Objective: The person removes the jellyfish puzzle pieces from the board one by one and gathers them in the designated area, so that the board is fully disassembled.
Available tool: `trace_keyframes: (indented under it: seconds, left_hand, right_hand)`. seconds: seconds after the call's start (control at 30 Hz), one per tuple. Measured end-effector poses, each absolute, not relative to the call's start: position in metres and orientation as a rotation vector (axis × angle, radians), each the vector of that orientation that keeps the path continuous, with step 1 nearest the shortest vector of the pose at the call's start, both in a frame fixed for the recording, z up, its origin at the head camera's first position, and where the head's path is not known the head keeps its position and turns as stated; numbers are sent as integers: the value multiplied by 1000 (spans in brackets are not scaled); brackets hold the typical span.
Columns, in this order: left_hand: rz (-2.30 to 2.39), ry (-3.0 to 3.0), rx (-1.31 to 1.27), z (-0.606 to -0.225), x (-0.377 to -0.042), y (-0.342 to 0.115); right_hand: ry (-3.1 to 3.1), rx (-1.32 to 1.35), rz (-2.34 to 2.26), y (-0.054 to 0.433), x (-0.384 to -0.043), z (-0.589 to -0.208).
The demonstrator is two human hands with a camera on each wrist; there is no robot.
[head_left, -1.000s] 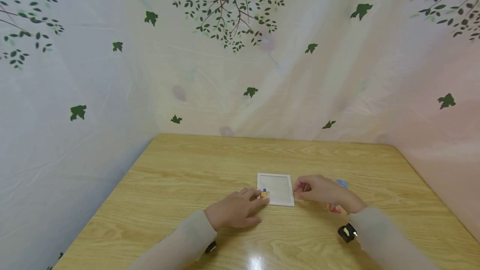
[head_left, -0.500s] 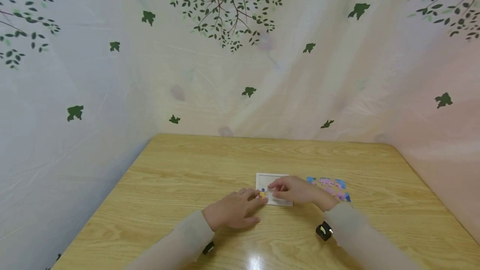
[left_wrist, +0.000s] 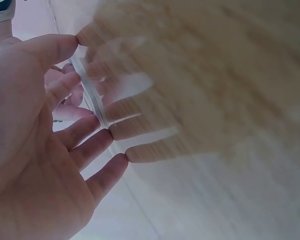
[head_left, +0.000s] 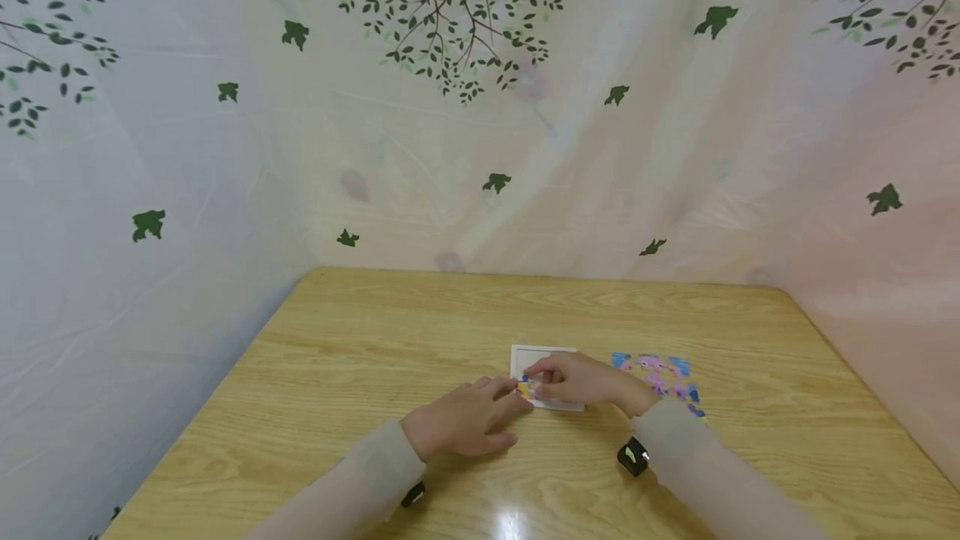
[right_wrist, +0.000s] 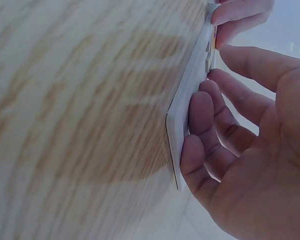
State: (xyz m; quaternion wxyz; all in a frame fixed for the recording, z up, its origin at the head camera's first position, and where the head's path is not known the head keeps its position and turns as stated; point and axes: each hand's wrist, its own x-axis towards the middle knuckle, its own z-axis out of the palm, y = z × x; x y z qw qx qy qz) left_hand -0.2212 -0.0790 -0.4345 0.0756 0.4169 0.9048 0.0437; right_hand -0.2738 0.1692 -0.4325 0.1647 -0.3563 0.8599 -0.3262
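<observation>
A white puzzle tray (head_left: 517, 360) lies flat on the table, with joined colourful jigsaw pieces (head_left: 522, 390) in its lower left corner. My left hand (head_left: 471, 419) rests spread at the tray's left side, its fingertips on the edge and on the pieces. Over the tray, my right hand (head_left: 583, 379) pinches a small puzzle piece (right_wrist: 210, 61) between thumb and index finger, right beside the joined ones. Its other fingers bend against the tray's rim (right_wrist: 176, 112) in the right wrist view. Most of that piece is hidden by the fingers.
Right of the tray lies a patch of pink and blue puzzle pieces (head_left: 654, 369), partly behind the right wrist. The wooden table (head_left: 390, 332) ends at a printed cloth backdrop (head_left: 420, 148) on three sides. Dark wrist cameras hang under both sleeves.
My right hand has moved left from the tray's right edge, over the tray to the joined pieces. The pieces at right came into fuller view. My left hand has stayed in place.
</observation>
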Motion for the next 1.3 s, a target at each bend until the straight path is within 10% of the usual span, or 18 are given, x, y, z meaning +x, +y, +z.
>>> trace_keyframes:
  seconds: [1.3]
  left_hand:
    - [148, 2675, 1200, -433, -223, -84]
  right_hand:
    - [2533, -866, -985, 156, -273, -435]
